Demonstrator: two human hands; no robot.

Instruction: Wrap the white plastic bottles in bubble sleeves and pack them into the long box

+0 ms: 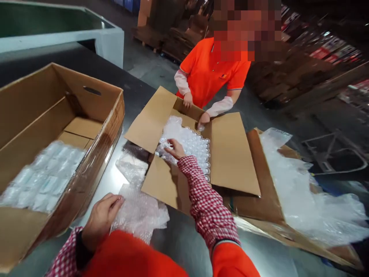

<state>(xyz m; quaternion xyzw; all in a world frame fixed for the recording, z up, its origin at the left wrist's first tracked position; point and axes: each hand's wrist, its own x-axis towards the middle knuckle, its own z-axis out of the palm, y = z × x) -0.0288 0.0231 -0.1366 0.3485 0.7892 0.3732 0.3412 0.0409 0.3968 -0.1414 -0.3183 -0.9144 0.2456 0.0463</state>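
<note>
An open cardboard box (230, 154) stands in the middle with its flaps spread. Inside are rows of small clear, round-topped items (196, 144), with a sheet of clear bubble wrap (173, 126) over the far left part. My right hand (176, 150) reaches over the near flap into the box. Its fingers are closed at the left side of the rows; what they pinch is too small to make out. My left hand (100, 219) is at the lower left, thumb and fingers closed on the edge of loose bubble wrap (138, 213) lying on the metal table (108, 179).
At left stands a large carton (99, 90) holding wrapped white packs (43, 177). On the right, another carton (265, 173) overflows with clear plastic bags (302, 196). Across the box, a co-worker in an orange shirt (213, 73) has both hands at its far edge.
</note>
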